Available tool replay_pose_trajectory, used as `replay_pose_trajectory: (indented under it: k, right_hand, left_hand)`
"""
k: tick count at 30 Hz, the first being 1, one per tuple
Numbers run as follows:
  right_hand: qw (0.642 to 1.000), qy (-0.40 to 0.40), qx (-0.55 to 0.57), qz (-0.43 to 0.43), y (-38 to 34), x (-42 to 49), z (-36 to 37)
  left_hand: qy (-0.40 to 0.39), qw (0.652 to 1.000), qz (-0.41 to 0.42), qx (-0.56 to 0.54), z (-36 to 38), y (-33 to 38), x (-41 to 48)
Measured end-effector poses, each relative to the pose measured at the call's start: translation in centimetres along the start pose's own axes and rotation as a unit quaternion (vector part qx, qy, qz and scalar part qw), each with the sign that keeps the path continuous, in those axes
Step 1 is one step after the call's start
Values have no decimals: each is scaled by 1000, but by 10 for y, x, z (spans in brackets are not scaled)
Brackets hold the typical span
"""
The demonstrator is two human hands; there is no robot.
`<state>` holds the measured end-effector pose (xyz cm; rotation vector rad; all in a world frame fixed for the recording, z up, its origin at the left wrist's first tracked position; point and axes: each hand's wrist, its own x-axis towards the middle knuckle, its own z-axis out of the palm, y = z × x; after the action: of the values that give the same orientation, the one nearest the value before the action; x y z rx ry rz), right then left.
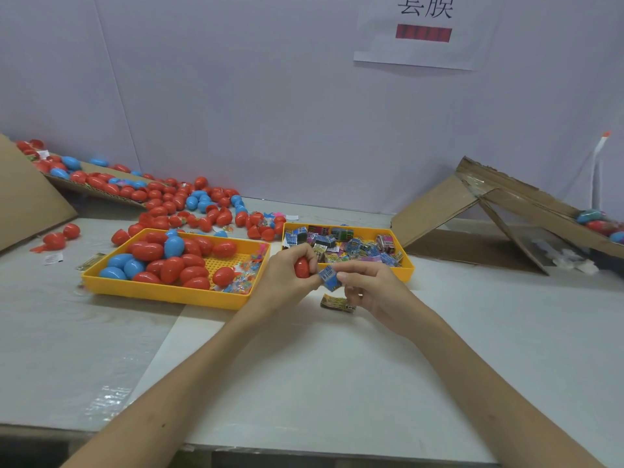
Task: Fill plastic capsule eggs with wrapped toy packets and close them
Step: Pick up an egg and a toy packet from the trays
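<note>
A big grey table (337, 366) fills the view. A bent sheet of cardboard (435, 211) leans on its right side. Far back on the left lies a big heap of red and blue eggs (189, 204). In front of the heap sit two yellow trays, side by side. The left tray (162, 293) holds more red and blue eggs. The right tray (408, 265) holds lots of small wrapped packets (341, 244).

Both hands meet just in front of the trays, above the table. The left hand (283, 278) has its fingers curled round one red egg (301, 267). The right hand (374, 288) pinches a small blue packet (329, 278) between thumb and finger, right beside the egg. I cannot tell if the egg's open side faces the packet, because the fingers hide it. One more packet (337, 304) lies on the table just under the right hand.

I think the step now is to push the blue packet into the egg. To do it well, hold the egg steady and turn its open mouth to the packet. The packet looks a bit wide, so fold or squash it small first. Push it all the way in, so no corner pokes out. A corner stuck in the edge may stop the two halves from snapping shut. Do not squeeze the egg too hard, or it may slip away.
</note>
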<state>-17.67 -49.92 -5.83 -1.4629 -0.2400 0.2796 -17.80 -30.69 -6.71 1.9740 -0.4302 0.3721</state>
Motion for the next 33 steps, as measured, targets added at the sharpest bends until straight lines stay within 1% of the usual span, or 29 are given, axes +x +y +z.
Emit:
replay_pose_trajectory:
  k: [2, 4, 7, 10, 13, 15, 17, 20, 21, 22, 23, 28, 31, 33]
  right_hand:
    - [1000, -11, 3, 7, -1, -1, 0]
    - [1000, -23, 8, -11, -2, -2, -2]
    - [998, -26, 25, -45, -3, -2, -4]
    - [997, -36, 20, -59, -2, -2, -5]
    - [997, -28, 30, -63, -2, -1, -6]
    - [996, -10, 47, -71, -4, 0, -8]
    - [995, 21, 62, -76, -6, 2, -11]
    - [993, 48, 68, -81, -11, 3, -17]
    - [993, 52, 67, -82, -13, 2, -18]
    - [993, 56, 67, -82, -13, 2, -19]
    - [993, 59, 68, -81, -14, 3, -20]
    - [992, 68, 71, -83, -16, 2, -18]
    - [991, 67, 70, -88, -15, 1, -17]
    - [992, 61, 60, -89, -15, 0, -16]
  left_hand:
    - [2, 1000, 6, 10, 1, 0, 0]
    - [2, 1000, 5, 8, 1, 0, 0]
    - [3, 1000, -4, -16, 1, 0, 1]
    - [-11, 999, -17, -42, 1, -1, 1]
    - [-27, 995, -43, -88, 1, 0, 0]
    - [-43, 985, -76, -146, 0, 3, 1]
    - [-74, 960, -120, -242, -4, 8, 3]
    - [-128, 890, -175, -402, -8, 13, 5]
    - [-128, 873, -183, -434, -8, 13, 6]
    - [-120, 866, -189, -447, -8, 13, 6]
    - [-105, 868, -194, -444, -7, 13, 5]
    - [-40, 913, -165, -372, -6, 10, 4]
    - [-38, 931, -144, -334, -8, 10, 3]
    - [-43, 935, -129, -327, -9, 11, 3]
